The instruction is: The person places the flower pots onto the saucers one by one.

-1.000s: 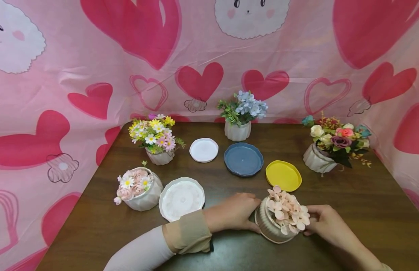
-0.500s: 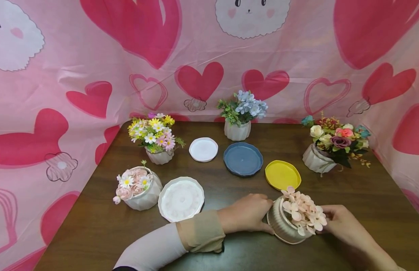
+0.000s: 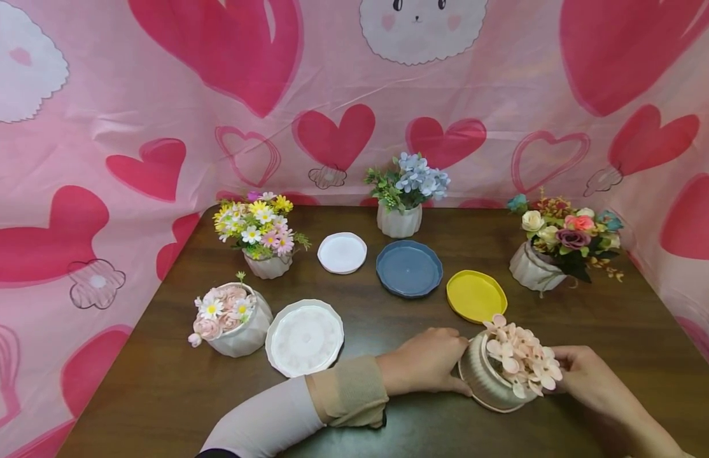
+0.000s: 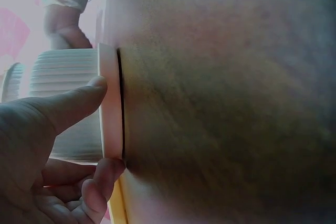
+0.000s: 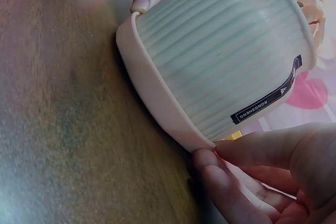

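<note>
A ribbed cream flowerpot [image 3: 479, 367] with pale peach flowers [image 3: 523, 356] stands in a shallow pink saucer [image 5: 157, 98] at the front right of the table. My left hand [image 3: 429, 362] holds the left side, its thumb on the saucer's rim and its fingertips at the saucer's lower edge in the left wrist view. On the opposite side, my right hand [image 3: 583, 378] pinches the saucer's rim between thumb and fingers, seen closely in the right wrist view. A dark label [image 5: 268, 95] runs along the pot's side. The saucer lies close over the wooden tabletop [image 5: 63, 103].
Just behind the pot lies a yellow saucer [image 3: 477, 296], then a blue one [image 3: 408, 268] and a small white one [image 3: 342, 253]. A larger white saucer [image 3: 305, 337] is left of my forearm. White flowerpots [image 3: 242, 334] stand at the left, back and right.
Both hands have moved to the right along the table, carrying the flowerpot and its saucer with them. Most of this shift came in the first half second. The other pots and saucers stayed put.
</note>
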Demonstrator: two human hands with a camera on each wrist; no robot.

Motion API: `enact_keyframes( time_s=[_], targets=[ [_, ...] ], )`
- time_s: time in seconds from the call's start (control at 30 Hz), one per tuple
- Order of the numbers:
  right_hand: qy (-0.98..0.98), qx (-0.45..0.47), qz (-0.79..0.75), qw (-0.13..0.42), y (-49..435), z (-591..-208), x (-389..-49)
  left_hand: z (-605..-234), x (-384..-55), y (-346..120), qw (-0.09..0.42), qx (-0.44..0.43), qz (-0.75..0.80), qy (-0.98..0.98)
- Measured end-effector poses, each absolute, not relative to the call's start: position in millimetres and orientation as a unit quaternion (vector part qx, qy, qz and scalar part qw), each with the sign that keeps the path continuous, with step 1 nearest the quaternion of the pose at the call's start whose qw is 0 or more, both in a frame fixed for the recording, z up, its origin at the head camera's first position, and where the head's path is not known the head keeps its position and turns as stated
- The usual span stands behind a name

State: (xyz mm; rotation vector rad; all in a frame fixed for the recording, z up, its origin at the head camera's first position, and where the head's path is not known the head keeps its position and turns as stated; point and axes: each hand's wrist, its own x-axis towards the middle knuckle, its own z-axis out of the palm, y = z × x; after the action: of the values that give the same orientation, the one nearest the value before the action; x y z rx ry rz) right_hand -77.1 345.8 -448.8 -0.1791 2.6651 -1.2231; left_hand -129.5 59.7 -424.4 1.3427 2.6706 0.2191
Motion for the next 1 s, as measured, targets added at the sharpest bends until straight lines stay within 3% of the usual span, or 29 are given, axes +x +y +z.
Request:
enact_keyframes(
  time_s=[0.2, 0.5, 0.77, 1.0],
  targets=[
    [0.898, -0.063, -0.421, 0.113, 347, -448, -77, -425, -129, 60, 0.074, 0.443, 0.073, 0.89],
    [0.909, -0.055, -0.405, 0.088, 343, -448, -76, -425, -131, 58, 0.068, 0.455, 0.078, 0.885],
    [0.918, -0.031, -0.385, 0.092, 344, -442, -79, -423, -136, 50, 0.093, 0.45, 0.093, 0.883],
    [0.924, -0.028, -0.377, 0.065, 354, -430, -84, -416, -150, 40, 0.071, 0.45, 0.114, 0.883]
  ],
)
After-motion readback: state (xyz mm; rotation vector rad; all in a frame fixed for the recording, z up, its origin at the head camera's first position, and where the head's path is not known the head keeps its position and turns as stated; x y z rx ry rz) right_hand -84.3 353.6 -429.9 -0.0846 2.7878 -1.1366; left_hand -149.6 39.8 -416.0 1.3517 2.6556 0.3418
